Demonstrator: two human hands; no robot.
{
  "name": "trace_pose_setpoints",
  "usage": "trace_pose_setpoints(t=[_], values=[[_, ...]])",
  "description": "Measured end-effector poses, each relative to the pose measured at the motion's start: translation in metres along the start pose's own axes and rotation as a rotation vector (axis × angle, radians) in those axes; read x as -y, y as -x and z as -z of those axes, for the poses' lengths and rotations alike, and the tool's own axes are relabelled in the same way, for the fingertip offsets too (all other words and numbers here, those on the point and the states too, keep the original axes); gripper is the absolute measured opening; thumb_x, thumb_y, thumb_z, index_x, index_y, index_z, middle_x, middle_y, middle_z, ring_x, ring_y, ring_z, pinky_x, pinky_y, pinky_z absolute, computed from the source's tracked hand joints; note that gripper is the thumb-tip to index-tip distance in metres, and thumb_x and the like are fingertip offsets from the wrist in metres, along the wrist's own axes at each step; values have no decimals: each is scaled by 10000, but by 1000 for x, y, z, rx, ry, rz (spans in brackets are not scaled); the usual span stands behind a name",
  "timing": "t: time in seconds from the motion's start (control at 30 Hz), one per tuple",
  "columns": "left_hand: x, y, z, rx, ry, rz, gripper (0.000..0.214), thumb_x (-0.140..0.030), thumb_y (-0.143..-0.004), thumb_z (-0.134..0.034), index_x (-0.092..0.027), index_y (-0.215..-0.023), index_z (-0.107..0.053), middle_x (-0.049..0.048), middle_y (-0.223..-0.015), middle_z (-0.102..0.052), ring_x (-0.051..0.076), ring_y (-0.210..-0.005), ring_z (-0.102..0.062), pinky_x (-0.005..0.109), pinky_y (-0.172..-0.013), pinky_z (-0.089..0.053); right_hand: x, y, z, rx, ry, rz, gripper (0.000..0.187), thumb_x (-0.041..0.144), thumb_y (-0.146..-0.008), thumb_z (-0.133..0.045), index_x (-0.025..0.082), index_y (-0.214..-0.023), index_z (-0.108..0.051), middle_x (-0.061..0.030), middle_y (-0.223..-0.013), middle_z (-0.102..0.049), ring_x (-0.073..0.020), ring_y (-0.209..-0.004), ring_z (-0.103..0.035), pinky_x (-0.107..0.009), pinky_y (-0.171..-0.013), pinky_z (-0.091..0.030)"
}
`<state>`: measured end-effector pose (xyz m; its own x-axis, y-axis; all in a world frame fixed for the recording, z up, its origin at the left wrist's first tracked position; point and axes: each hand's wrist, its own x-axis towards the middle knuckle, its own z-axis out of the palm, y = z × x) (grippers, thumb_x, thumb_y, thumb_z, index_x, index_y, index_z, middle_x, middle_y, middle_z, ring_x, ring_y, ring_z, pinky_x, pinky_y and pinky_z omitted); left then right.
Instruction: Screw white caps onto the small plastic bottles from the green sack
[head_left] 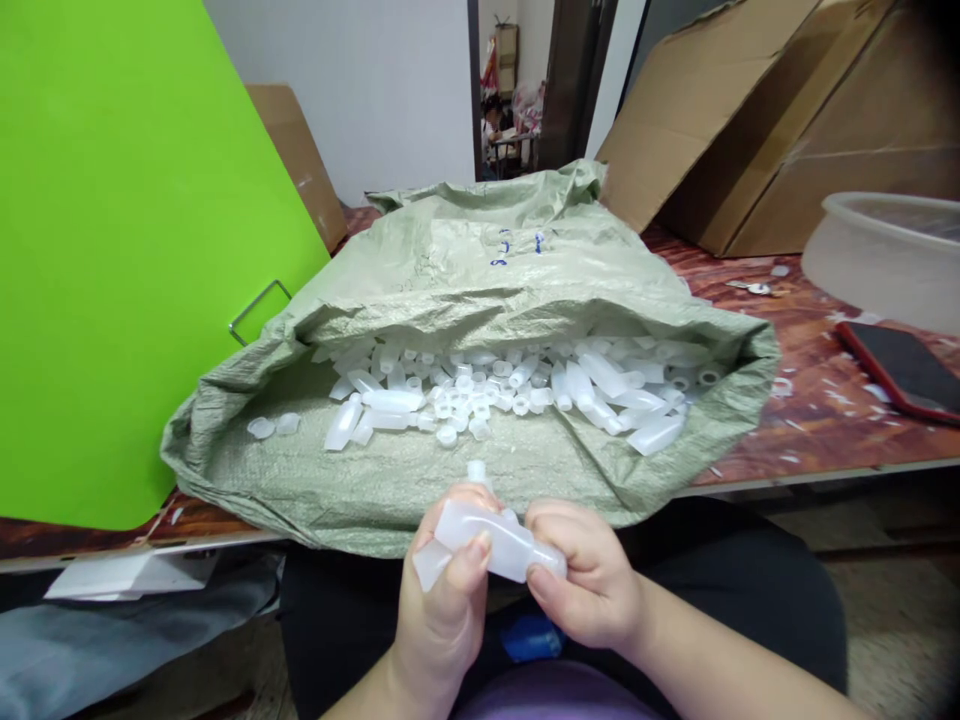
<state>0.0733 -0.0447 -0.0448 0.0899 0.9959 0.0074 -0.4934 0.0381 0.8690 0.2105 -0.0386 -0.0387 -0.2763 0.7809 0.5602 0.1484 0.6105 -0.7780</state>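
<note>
Both hands meet low in the middle of the view, over my lap. My left hand (pixel 444 590) is closed round small translucent white plastic bottles (pixel 491 540); more than one bottle seems bunched there, with a neck sticking up at the top. My right hand (pixel 589 580) pinches the right end of the same bottle. Just beyond the hands lies a grey-green woven sack (pixel 465 480), its mouth open towards me. Inside it sits a heap of several loose bottles and caps (pixel 510 390) of the same white plastic.
A bright green board (pixel 112 250) leans at the left. Flattened cardboard boxes (pixel 780 120) stand at the back right. A translucent basin (pixel 885 255) and a red-cased phone (pixel 904 368) rest on the wood-patterned table (pixel 817 420). A doorway opens behind.
</note>
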Motion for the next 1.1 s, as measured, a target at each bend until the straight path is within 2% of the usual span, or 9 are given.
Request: trace_pose_setpoints(t=[0.17, 0.3, 0.4, 0.53, 0.73, 0.9, 0.97, 1.03, 1.1], values=[[-2, -2, 9, 100, -166, -92, 204, -380, -721, -647, -208, -829, -640, 37, -824, -537, 231, -892, -501, 338, -817, -407, 2, 6, -6, 36, -268, -193, 336, 361, -841, -427, 218, -570, -289, 53, -531, -319, -93, -458, -333, -230, -454, -291], [-10, -9, 18, 159, -264, -117, 331, -454, -668, -700, -177, -849, -677, 76, -843, -568, 241, -839, -531, 348, -780, -429, 0, 18, 15, 135, -47, -116, 266, 359, -845, -427, 212, -628, -386, 26, -587, -373, -121, -537, -404, -249, -506, -331], [-18, -16, 30, 57, -186, -104, 238, -367, -667, -724, -182, -808, -675, 63, -837, -567, 217, -828, -548, 307, -736, -458, 0, 37, 30, 236, 69, -133, 257, 341, -843, -416, 211, -623, -390, 20, -586, -388, -124, -539, -405, -252, -505, -330], [-28, -21, 47, -77, -86, -58, 142, -200, -637, -720, -181, -763, -656, 36, -820, -565, 222, -857, -582, 291, -732, -484, -16, 74, 28, 448, 358, -488, 255, 315, -833, -468, 205, -603, -446, 14, -579, -477, -126, -522, -471, -240, -499, -355], [-30, -13, 48, -52, -35, 26, 148, -166, -610, -683, -182, -752, -649, 47, -885, -567, 264, -925, -575, 324, -740, -482, -52, 93, 10, 295, 806, -676, 286, 258, -763, -581, 113, -1009, -592, -161, -935, -651, -289, -866, -620, -385, -729, -479], [-26, -13, 46, 112, -76, 38, 88, -189, -623, -665, -171, -707, -647, 55, -756, -576, 236, -844, -560, 335, -774, -431, -7, 37, 36, 746, 308, -458, 121, 218, -816, -546, 241, -892, -637, -7, -809, -670, -155, -695, -631, -236, -607, -479], [-24, -12, 44, 156, -80, 68, 74, -205, -646, -658, -168, -708, -645, 54, -725, -570, 220, -793, -555, 331, -759, -423, 7, 8, 47, 605, 280, -380, 134, 227, -867, -484, 247, -854, -616, 13, -768, -647, -129, -694, -611, -214, -627, -471], [-21, -11, 39, 156, -54, 106, 72, -225, -669, -652, -167, -710, -640, 52, -717, -564, 203, -743, -548, 310, -703, -425, 5, -19, 55, 264, 619, -342, 150, 220, -874, -449, 222, -916, -593, -30, -814, -632, -170, -726, -594, -271, -638, -462], [-17, -8, 33, 139, -29, 144, 94, -257, -699, -645, -164, -705, -632, 52, -713, -560, 185, -708, -539, 282, -647, -425, -10, -42, 57, 126, 982, -326, 195, 195, -846, -476, 178, -1013, -576, -99, -908, -612, -243, -819, -579, -336, -668, -444]])
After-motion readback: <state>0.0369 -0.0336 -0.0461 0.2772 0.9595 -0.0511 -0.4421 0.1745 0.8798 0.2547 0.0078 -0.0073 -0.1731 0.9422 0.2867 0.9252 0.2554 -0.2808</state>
